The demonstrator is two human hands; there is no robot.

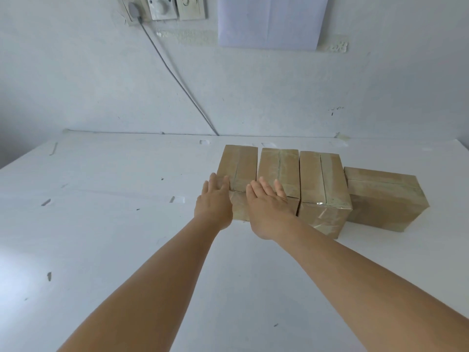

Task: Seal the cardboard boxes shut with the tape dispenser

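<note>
both flat, ungripping hands, left hand (214, 199) and right hand (266, 203), are pressing the leftmost box (239, 168) and its neighbour (279, 171), likely smoothing tape down.

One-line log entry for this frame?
left hand: flat on leftmost brown cardboard box | right hand: flat on second box | tape dispenser: not visible

Wall sockets (162, 6): being cropped by the top edge.
Paper sheet (271, 21): running past the top edge.
Leftmost box (239, 165): near face being covered by the left hand (213, 207).
Second box (279, 168): near end lying under the right hand (269, 212).
Forearms: running off the bottom edge.
Cable (177, 80): disappearing behind the table (101, 224).
</note>
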